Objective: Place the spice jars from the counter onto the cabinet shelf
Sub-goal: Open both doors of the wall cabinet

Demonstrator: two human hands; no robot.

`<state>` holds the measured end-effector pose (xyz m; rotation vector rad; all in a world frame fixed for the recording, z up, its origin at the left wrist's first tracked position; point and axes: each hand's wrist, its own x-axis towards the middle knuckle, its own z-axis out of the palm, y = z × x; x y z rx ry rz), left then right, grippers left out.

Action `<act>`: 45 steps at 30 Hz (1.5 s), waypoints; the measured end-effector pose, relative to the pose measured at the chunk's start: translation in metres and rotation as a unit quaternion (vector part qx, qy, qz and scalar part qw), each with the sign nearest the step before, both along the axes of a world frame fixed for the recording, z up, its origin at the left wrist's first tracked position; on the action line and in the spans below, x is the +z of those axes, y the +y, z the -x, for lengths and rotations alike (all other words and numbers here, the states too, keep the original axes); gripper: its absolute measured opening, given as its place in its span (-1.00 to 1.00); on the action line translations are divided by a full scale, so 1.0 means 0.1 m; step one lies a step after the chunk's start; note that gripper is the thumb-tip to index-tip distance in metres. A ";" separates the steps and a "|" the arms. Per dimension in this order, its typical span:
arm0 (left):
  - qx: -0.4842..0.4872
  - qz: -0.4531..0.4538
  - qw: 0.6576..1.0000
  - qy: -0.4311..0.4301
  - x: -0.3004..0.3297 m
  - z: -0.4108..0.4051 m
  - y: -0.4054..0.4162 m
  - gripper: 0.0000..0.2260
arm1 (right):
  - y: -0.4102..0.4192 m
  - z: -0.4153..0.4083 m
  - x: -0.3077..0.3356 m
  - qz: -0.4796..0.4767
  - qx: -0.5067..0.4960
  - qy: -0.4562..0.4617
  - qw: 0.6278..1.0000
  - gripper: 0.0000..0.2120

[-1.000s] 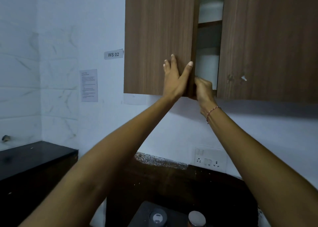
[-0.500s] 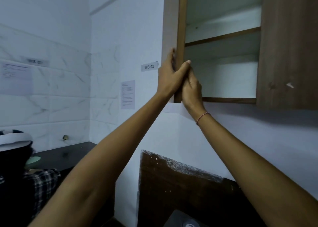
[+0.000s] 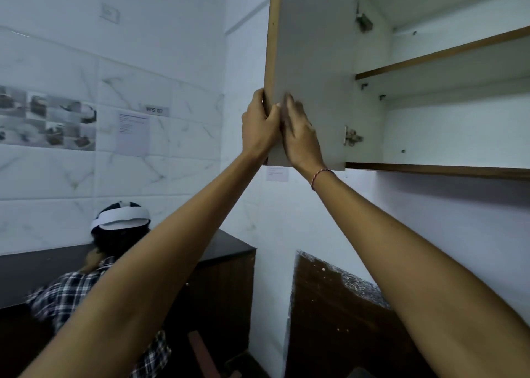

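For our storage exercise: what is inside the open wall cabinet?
Nothing shows in the cabinet: two bare shelves, white walls, door hinges. No spice jars. The part beyond the frame's right edge stays unseen.

A person in a plaid shirt [image 3: 86, 291] sits beside a dark counter [image 3: 43, 266].

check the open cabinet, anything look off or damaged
Nothing stands out. Both hinges sit attached, the shelves look level, and the left hand and right hand hold the door.

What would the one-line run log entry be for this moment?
stage: opening cabinet | left hand: gripping door edge | right hand: flat on door's inner face | shelves: bare | jars: not in view
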<state>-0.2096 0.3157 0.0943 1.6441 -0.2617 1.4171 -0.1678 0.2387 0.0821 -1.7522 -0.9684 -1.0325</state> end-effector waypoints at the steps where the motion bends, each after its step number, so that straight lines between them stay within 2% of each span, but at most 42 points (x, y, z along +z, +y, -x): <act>1: 0.011 0.002 1.000 0.010 -0.04 -0.02 0.11 -0.71 | 0.08 -0.04 0.00 0.016 -0.010 0.000 1.000 -0.54; 5: 0.028 0.029 0.999 0.034 -0.17 -0.10 0.54 -0.75 | 0.42 -0.21 -0.09 0.071 -0.035 0.016 0.997 -0.49; 8: -0.012 0.045 0.997 0.056 -0.21 -0.14 0.80 -0.75 | 0.61 -0.33 -0.17 0.103 -0.047 0.021 0.993 -0.44; 11: -0.019 0.016 0.997 0.078 -0.26 -0.16 0.99 -0.69 | 0.75 -0.42 -0.21 0.112 -0.069 0.002 0.991 -0.43; 15: 0.038 -0.043 0.994 0.095 -0.30 -0.21 1.08 -0.67 | 0.88 -0.49 -0.24 0.121 -0.105 -0.009 0.987 -0.43; 21: 0.152 -0.035 0.985 0.078 -0.39 -0.45 1.08 -0.64 | 0.87 -0.63 -0.23 0.193 -0.112 -0.011 0.975 -0.41; 24: 0.258 -0.062 0.960 0.093 -0.42 -0.54 1.02 -0.51 | 0.81 -0.68 -0.22 0.207 -0.113 -0.015 0.972 -0.42; 26: 0.350 -0.147 0.922 0.071 -0.45 -0.61 0.89 -0.42 | 0.72 -0.72 -0.23 0.191 -0.127 -0.025 0.973 -0.43; 28: 0.379 -0.229 0.896 0.035 -0.45 -0.67 0.71 -0.40 | 0.59 -0.76 -0.23 0.170 -0.154 -0.045 0.972 -0.43; 30: 0.361 -0.287 0.887 0.017 -0.42 -0.80 0.45 -0.42 | 0.34 -0.84 -0.25 0.146 -0.216 -0.064 0.963 -0.42; 32: 0.330 -0.305 0.893 0.011 -0.41 -0.96 0.15 -0.42 | -0.03 -0.94 -0.26 0.127 -0.298 -0.082 0.943 -0.41; 37: 0.189 -0.278 0.942 0.003 -0.50 -1.38 -0.82 -0.44 | -1.23 -1.05 -0.30 0.140 -0.495 -0.109 0.851 -0.36; 40: 0.102 -0.290 0.951 -0.005 -0.58 -1.57 -1.49 -0.45 | -2.00 -0.97 -0.36 0.151 -0.582 -0.098 0.793 -0.35; 45: -0.037 -0.287 0.957 -0.017 -0.63 -1.68 -2.62 -0.45 | -3.13 -0.70 -0.48 0.151 -0.676 -0.042 0.720 -0.33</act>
